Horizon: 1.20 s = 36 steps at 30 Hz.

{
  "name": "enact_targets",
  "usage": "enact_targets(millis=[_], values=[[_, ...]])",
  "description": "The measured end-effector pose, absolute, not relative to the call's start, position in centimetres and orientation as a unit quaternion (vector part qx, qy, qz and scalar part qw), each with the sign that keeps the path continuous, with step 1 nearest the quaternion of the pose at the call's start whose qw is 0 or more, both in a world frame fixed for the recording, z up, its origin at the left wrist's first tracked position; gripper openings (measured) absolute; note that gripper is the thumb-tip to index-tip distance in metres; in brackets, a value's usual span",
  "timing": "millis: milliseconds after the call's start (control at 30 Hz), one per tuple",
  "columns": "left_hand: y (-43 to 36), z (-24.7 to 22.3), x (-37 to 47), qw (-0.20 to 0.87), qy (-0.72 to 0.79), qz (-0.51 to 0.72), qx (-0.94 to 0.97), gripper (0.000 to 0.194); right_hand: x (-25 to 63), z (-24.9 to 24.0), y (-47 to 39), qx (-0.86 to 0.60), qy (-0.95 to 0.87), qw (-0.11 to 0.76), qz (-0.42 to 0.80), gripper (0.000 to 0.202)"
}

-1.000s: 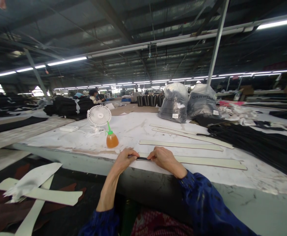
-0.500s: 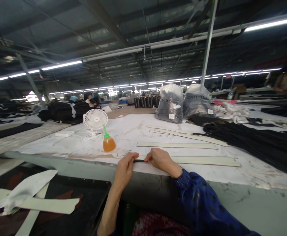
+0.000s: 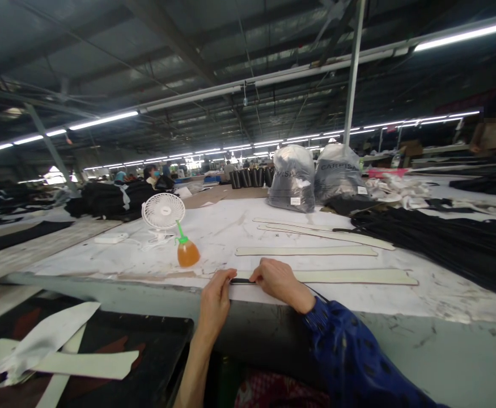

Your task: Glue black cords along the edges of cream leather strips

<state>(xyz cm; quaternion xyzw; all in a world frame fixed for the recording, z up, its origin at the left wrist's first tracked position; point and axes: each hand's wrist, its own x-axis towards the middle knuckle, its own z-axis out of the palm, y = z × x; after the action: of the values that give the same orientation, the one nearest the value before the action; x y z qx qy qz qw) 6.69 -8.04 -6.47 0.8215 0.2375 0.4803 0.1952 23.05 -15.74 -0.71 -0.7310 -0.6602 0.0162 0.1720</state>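
Note:
Near the table's front edge, my left hand pinches one end of a short stretch of thin black strip. My right hand is closed on the same strip a little to the right, and a thin dark length shows beyond my wrist. Partly behind my right hand lies a long pale strip with a dark edge. Farther back are another pale strip and some narrower ones. A bottle of orange liquid with a green nozzle stands left of my hands.
A white fan stands behind the bottle. Two filled plastic bags sit at the back. Black strips are heaped at the right. Pale pieces lie on a dark surface at lower left. A person is at far right.
My hands hold nearly the same place, with slightly more black strip showing between them. A thin dark length now shows past my right wrist. The view has shifted slightly.

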Motion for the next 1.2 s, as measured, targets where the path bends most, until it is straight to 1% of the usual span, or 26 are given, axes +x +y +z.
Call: enact_targets(millis=[133,333,533,800,1100,1200], values=[[-8.0,-6.6,7.0,0.167,0.195,0.403,0.878,0.039,23.3,-0.5,-15.7,-0.725,-0.668,0.166,0.022,0.029],[-7.8,-6.7,7.2,0.141,0.218,0.365,0.894,0.052,26.1,0.6,-17.6,-0.709,-0.676,0.195,0.052,0.030],[-8.4,-6.0,7.3,0.063,0.230,0.298,0.924,0.063,28.6,1.2,-20.0,-0.737,-0.649,0.185,0.046,0.030],[-8.7,-5.7,7.1,0.028,0.231,0.264,0.936,0.063,29.2,0.2,-20.0,-0.735,-0.655,0.173,0.035,0.033],[-8.7,-6.1,7.2,0.030,0.229,0.275,0.933,0.061,29.0,0.3,-20.1,-0.738,-0.656,0.154,0.035,0.033],[-8.2,-5.6,6.8,0.056,0.211,0.280,0.935,0.057,29.1,0.2,-19.8,-0.743,-0.652,0.147,0.043,0.034]])
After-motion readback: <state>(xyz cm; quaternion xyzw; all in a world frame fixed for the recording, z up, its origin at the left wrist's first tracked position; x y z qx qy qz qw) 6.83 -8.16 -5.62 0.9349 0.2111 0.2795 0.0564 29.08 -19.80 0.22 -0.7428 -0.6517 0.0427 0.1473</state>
